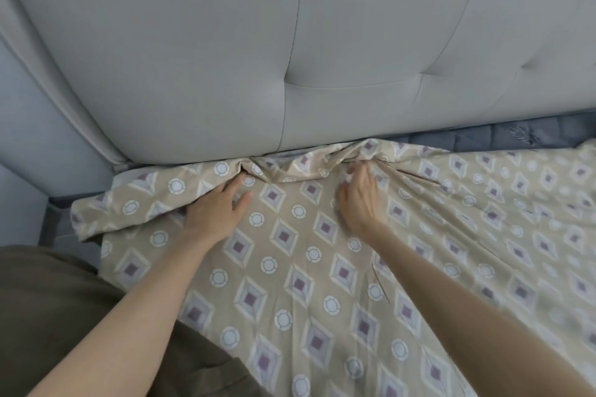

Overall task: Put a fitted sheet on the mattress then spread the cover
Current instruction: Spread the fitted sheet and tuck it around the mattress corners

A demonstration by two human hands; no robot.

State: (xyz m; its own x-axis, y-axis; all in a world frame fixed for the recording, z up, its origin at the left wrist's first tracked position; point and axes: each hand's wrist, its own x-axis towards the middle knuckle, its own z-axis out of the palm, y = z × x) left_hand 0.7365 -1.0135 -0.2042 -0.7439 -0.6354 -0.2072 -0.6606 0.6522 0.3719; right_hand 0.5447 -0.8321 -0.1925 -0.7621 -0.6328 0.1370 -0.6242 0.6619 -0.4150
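Against the headboard (193,58), left hand (216,208) presses sheet (290,271), grip spread; right hand (358,203) grip pinching it.

The right hand (358,200), at the centre of the frame, is motion-blurred. Its fingertips (351,171) sink into bunched folds of the patterned sheet (290,267), so it cannot be told whether they pinch the cloth. The sheet's top edge disappears at the foot of the grey headboard (193,58). The sheet also runs off the bottom and right edges, and its pattern is smeared toward the right. The dark quilted mattress (483,135) is mostly covered, showing only as strips at centre right and centre left. Both forearms and a brown garment (64,300) are cut off at the lower edges. The headboard is cropped by the top edge.
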